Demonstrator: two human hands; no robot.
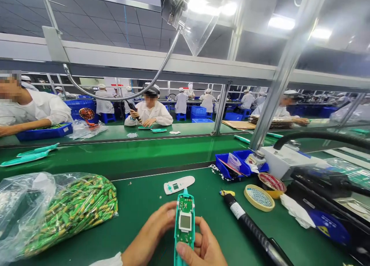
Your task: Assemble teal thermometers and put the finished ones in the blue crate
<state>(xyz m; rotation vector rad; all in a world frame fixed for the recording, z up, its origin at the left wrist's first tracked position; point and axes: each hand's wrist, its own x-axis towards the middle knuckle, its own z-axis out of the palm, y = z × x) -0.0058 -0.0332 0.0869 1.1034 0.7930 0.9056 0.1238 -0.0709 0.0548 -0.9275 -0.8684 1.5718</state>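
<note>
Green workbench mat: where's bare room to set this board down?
Above the circuit board, bare mat lies between the plastic bag of green components and the white plastic casing, and another patch between that casing and the soldering iron. It's crowded rightward, around the blue tray and beaded ring.

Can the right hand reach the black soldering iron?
Probably yes. The right hand is holding a teal casing, but the soldering iron lies close beside it on the green bench, with nothing between them.
</note>
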